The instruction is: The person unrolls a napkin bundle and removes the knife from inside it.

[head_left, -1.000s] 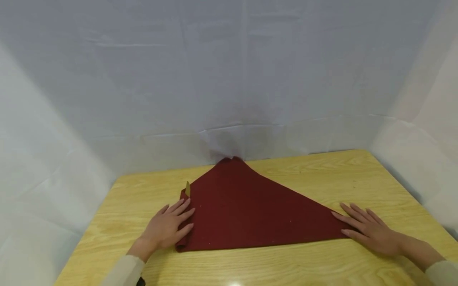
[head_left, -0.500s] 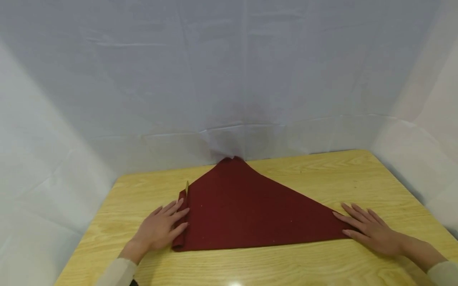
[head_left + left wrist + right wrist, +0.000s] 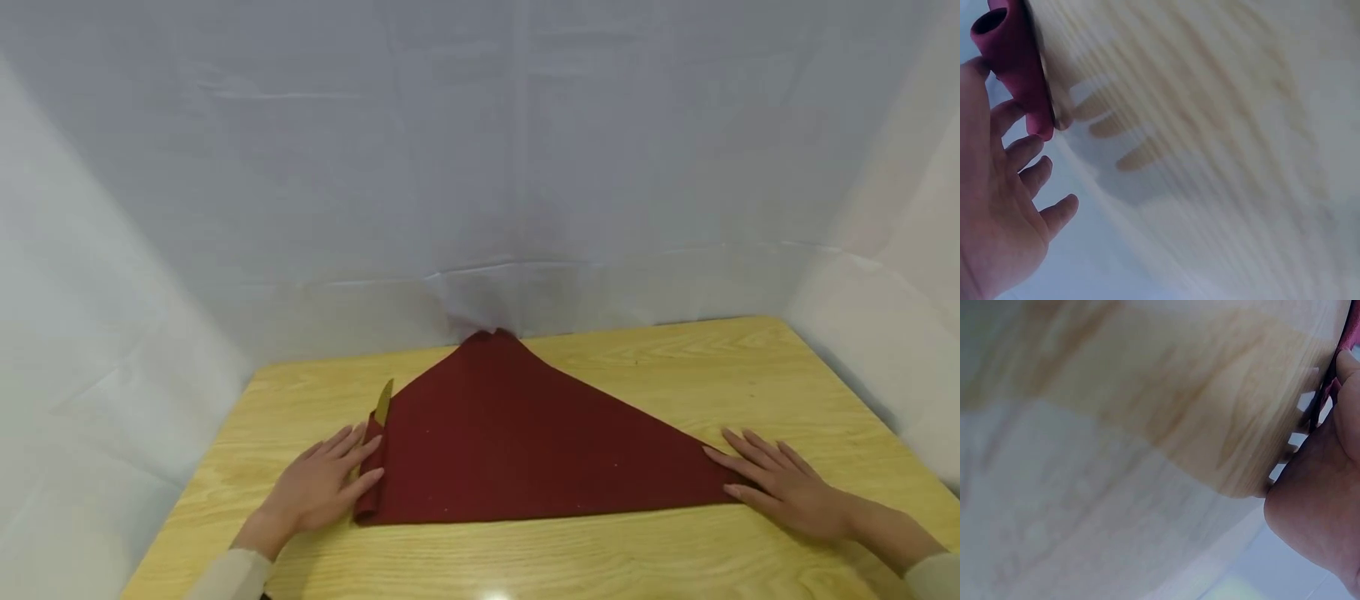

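A dark red cloth (image 3: 517, 442) lies on the table, tapering to a point at the back and another at the right. Its left edge is a rolled tube (image 3: 371, 479), and a pointed mustard-coloured piece (image 3: 384, 402) sticks up at that tube's far end. My left hand (image 3: 318, 482) rests on the tube with fingers extended and spread. The left wrist view shows the tube's hollow end (image 3: 991, 24) and the fingertips (image 3: 1034, 142) against its side. With straight fingers, my right hand (image 3: 787, 490) presses the cloth's right corner; in the right wrist view those fingers are mostly hidden.
The light wood-grain table (image 3: 525, 562) reaches back to a pale hanging sheet (image 3: 375, 208), which the cloth's far point touches. White sheets also hang at the left (image 3: 90, 333) and right (image 3: 892, 275).
My left hand has moved left along with the rolled tube, so more flat cloth shows beside it. The mustard-coloured piece now leans and shows wider. My right hand stays on the corner.
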A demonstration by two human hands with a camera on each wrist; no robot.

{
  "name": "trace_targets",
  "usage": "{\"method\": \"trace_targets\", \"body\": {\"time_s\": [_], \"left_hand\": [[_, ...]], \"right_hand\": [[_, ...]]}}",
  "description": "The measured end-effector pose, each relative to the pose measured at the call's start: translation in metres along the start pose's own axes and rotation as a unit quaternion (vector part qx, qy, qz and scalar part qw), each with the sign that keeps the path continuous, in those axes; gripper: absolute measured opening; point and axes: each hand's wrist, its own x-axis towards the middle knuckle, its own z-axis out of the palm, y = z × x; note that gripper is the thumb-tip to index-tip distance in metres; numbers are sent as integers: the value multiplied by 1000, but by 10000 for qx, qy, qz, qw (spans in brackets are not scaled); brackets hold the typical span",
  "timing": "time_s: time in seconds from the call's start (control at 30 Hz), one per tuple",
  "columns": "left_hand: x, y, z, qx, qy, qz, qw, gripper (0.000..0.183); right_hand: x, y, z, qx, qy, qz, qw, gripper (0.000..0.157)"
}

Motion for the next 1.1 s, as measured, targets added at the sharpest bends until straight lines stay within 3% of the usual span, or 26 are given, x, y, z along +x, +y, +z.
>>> {"method": "trace_targets", "body": {"time_s": [0.17, 0.57, 0.77, 0.9, 1.1], "left_hand": [[-4, -6, 3, -3, -85, -90, 9999, 63], [-6, -1, 6, 221, 100, -57, 9997, 59], [-1, 7, 7, 310, 251, 362, 9985, 53], [4, 16, 8, 282, 150, 660, 9973, 53], [5, 20, 8, 295, -69, 599, 9977, 52]], "right_hand": [[-1, 1, 1, 19, 25, -50, 10000, 50], [-1, 1, 0, 143, 11, -61, 9999, 50], [0, 0, 1, 48, 43, -76, 10000, 50], [-1, 0, 0, 25, 38, -64, 10000, 50], [0, 0, 1, -34, 19, -42, 10000, 49]]}}
